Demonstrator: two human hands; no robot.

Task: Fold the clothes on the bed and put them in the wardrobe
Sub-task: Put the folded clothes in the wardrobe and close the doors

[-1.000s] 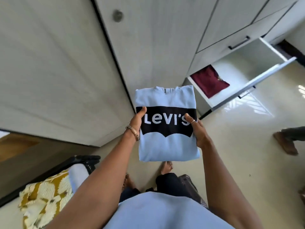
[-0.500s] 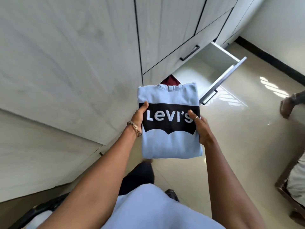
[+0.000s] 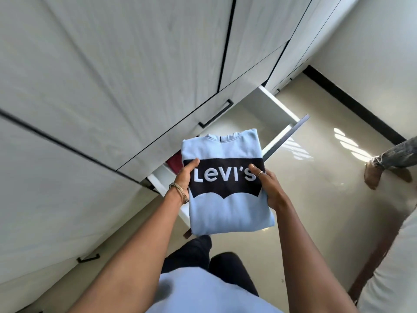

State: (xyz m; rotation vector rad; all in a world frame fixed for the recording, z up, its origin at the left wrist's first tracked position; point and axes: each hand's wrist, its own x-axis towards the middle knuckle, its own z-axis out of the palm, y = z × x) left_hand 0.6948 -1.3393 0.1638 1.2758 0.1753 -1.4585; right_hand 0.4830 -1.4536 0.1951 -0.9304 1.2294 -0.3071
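A folded light-blue sweatshirt [image 3: 228, 213] with a black and white logo hangs flat in front of me, held by both sides. My left hand [image 3: 185, 177] grips its left edge, thumb on top. My right hand [image 3: 268, 186] grips the right edge, thumb on the logo. Right behind and below the sweatshirt an open white wardrobe drawer [image 3: 279, 114] sticks out over the floor. A folded dark red garment [image 3: 174, 162] lies in the drawer's left part, mostly hidden by the sweatshirt.
Tall white wardrobe doors [image 3: 112, 75] fill the left and top, with a shut drawer and black handle [image 3: 216, 115] above the open one. Glossy beige floor [image 3: 316, 199] spreads to the right. Another person's foot [image 3: 372, 175] stands at the right edge, next to a white bed edge [image 3: 392, 267].
I have walked toward the open drawer with the sweatshirt, which now covers most of the drawer and the red garment. The bed with the yellow cloth has left the view.
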